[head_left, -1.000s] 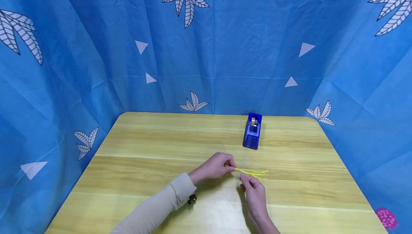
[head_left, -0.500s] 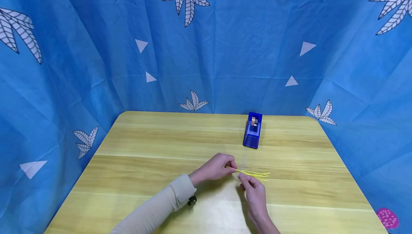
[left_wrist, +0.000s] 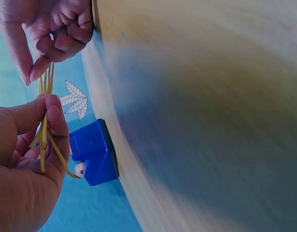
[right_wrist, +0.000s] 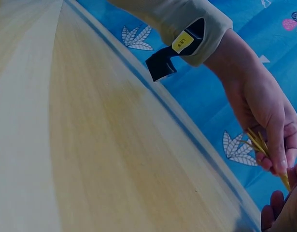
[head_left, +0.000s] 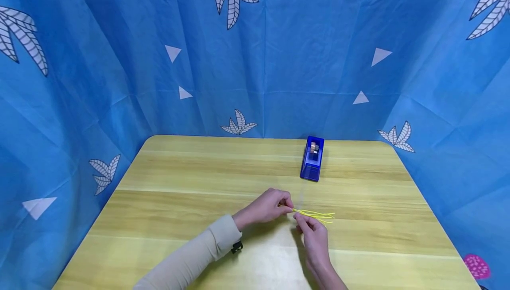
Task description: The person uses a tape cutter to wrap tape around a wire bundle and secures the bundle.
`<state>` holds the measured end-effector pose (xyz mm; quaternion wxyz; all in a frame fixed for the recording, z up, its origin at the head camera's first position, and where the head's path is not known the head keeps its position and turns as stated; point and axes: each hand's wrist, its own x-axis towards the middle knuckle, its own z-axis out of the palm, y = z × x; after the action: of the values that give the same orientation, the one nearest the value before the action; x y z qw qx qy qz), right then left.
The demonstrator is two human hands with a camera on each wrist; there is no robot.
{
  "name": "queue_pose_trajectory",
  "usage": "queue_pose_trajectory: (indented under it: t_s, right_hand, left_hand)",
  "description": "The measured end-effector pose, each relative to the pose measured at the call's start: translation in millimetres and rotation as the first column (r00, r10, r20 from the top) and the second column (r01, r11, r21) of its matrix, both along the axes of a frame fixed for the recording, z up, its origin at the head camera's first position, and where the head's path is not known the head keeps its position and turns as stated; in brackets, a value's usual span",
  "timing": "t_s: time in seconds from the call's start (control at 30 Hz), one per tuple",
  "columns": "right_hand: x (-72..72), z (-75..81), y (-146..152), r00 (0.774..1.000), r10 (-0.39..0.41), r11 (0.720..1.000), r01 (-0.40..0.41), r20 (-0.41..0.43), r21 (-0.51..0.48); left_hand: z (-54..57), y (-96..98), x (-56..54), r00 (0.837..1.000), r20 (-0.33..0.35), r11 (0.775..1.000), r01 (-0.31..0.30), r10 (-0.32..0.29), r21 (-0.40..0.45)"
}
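Observation:
My left hand (head_left: 268, 206) pinches a small bundle of thin yellow strands (head_left: 318, 215) between thumb and index finger, over the table. The strands fan out loosely to the right; short ends (left_wrist: 56, 152) show inside the left palm. My right hand (head_left: 316, 239) has thumb and index fingertips together right beside the bundle, close to the left fingertips, its other fingers curled. A faint strip of clear tape (head_left: 301, 196) runs from the blue tape dispenser (head_left: 312, 159) towards the bundle. The right fingertips seem to pinch its end; I cannot tell for certain.
The dispenser stands near the back edge of the wood-grain table (head_left: 191, 166), its roll visible on top. A blue patterned curtain (head_left: 311, 59) hangs round the back and sides. A black wrist camera mount (right_wrist: 167, 58) sticks out under the left sleeve.
The right fingertips have shifted slightly left and up, closer to the bundle. Loose strand ends have moved a little to the right. The left hand keeps its grip.

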<state>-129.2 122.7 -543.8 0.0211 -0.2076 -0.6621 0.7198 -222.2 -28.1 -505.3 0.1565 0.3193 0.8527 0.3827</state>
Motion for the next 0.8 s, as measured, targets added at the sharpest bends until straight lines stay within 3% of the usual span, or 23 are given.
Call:
queue_pose_trajectory:
  t_s: [0.8]
  right_hand:
    - [-0.1, -1.2, -1.3, 0.999, -0.009, 1.0, 0.01, -0.031, 0.022]
  left_hand:
    - [6.0, -1.0, 2.3, 0.999, 0.045, 1.0, 0.008, -0.01, 0.029]
